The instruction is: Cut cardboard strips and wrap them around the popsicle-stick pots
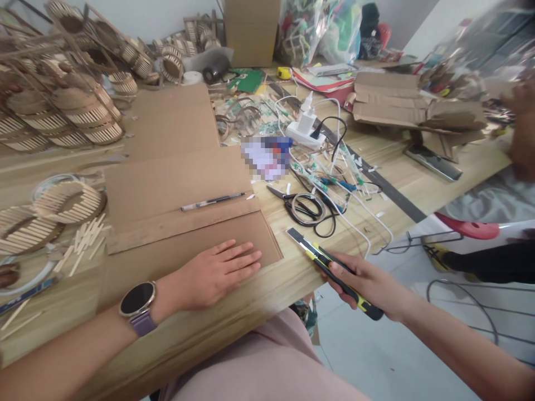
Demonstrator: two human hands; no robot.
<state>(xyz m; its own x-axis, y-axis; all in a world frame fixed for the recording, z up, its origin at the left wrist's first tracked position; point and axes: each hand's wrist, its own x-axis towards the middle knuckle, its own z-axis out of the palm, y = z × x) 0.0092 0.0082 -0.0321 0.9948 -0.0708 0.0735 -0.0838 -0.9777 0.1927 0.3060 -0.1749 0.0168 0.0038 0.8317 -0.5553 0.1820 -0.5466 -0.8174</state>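
My left hand (221, 271) lies flat, fingers stretched out, on the near flap of a flattened cardboard box (179, 172). A watch (139, 303) is on that wrist. In my right hand (355, 278) is a black and yellow utility knife (338, 273), its blade out and pointing up and left, off the table's front edge side and apart from the cardboard. On the cardboard, beyond my left hand, rests a pen (213, 201). Black-handled scissors (303, 206) lie right of the cardboard, with a ring of wire on them.
Woven bamboo baskets (79, 111) crowd the back left, and bamboo rings (69, 203) and loose sticks lie nearer. A white power strip (307, 133) with trailing cables sits right of centre. Folded cardboard (388, 103) is farther right, near another person's arm (524, 128).
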